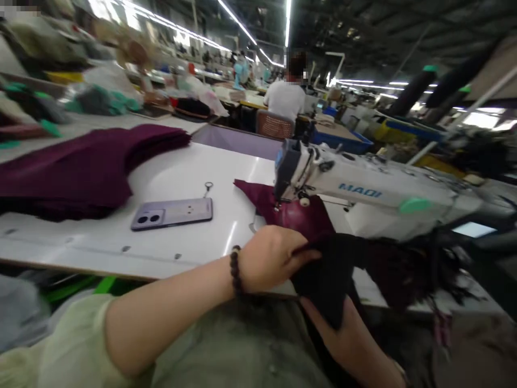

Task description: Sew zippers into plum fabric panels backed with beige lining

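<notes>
My left hand [274, 260] is closed in a pinch on the edge of a fabric piece [329, 277], whose upturned side is black. A dark bead bracelet [235, 269] circles that wrist. Below, my right hand [343, 337] holds the same piece from underneath, its fingertips hidden by the cloth. Just beyond my hands, maroon fabric [299, 218] lies beneath the needle area of a white sewing machine [363, 188]. Whether it joins the piece in my hands, I cannot tell.
A stack of maroon fabric [81, 161] lies on the white table [177, 175] at left. Nearer stands a lilac phone [173, 213] with a ring strap. Dark fabric pieces [398, 272] hang at right. A seated person [286, 99] faces away beyond the table.
</notes>
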Motion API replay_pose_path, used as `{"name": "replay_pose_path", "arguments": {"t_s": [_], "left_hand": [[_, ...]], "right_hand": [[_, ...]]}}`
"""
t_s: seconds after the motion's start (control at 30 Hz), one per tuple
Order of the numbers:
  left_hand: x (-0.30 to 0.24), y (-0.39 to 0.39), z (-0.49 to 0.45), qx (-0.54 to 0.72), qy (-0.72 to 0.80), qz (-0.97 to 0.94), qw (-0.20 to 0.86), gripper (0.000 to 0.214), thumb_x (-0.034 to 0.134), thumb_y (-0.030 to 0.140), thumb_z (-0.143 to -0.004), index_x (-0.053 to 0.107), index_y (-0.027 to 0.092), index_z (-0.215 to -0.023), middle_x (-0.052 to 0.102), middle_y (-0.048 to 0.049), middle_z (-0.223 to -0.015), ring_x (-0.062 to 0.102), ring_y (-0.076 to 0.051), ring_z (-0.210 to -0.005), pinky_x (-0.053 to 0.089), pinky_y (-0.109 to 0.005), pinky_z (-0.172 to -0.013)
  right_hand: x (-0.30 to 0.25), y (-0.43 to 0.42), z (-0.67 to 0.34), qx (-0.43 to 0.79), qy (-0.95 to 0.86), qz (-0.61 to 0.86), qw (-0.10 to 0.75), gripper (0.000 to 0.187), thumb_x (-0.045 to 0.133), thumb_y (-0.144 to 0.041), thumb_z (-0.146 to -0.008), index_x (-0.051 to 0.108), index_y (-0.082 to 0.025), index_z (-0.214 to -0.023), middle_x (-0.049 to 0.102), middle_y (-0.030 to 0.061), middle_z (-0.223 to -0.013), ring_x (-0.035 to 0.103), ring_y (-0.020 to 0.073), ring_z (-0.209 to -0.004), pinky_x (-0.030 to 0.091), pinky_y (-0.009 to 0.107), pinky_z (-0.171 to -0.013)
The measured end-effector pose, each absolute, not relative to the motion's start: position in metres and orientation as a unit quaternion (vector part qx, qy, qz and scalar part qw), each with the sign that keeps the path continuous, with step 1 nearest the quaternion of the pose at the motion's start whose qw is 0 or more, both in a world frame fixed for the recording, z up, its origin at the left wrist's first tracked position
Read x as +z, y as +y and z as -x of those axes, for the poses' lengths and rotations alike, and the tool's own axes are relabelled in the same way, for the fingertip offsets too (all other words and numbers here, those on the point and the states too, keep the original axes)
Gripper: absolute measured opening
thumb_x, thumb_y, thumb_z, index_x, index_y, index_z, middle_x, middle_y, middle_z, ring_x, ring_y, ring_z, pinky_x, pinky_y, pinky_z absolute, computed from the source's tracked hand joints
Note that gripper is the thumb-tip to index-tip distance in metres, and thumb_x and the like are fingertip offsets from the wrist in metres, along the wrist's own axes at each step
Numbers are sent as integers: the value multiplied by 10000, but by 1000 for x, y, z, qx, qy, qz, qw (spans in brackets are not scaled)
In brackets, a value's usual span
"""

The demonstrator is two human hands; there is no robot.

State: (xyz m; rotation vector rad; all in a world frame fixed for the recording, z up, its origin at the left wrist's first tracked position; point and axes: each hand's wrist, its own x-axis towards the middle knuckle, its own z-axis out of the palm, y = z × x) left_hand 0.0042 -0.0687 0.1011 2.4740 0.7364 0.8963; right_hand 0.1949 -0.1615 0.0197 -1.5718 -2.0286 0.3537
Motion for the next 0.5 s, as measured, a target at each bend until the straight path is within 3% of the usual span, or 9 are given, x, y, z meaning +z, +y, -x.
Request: {"name": "replay_pose_path", "arguments": {"t_s": [0.17,0.33,0.4,0.5], "left_hand": [[84,-73,16,458,279,-837,107,185,475,249,-878,521,148,-1026,596,-73,-990,568,-169,-921,468,-266,-792],[34,-94,43,404,295,-863,69,168,417,86,-860,512,163,-975,534,-64,-944,533,-145,-864,467,-252,-755],[21,-100,45,417,322,-848,47,139,461,101,-851,503,148,-974,517,-67,-918,522,-149,-842,466,-252,-736],[12,-103,41,415,324,-850,19,45,481,176,-869,507,146,-892,519,-48,-836,514,-141,-745,457,-244,-659]], "right_hand": [[28,-150,-200,376,-675,578,262,469,428,-451,-862,475,-204,-1258,528,64,-1234,471,243,-1161,343,453,-1014],[42,-145,-205,475,-702,458,267,406,395,-420,-893,433,-293,-1276,440,-18,-1314,382,180,-1238,90,424,-1112],[50,-146,-206,490,-694,453,271,392,399,-418,-893,432,-313,-1270,437,-30,-1312,389,169,-1232,102,410,-1113],[52,-149,-211,449,-682,510,272,423,412,-482,-867,471,-300,-1244,481,-9,-1271,448,180,-1185,273,383,-1068]]}}
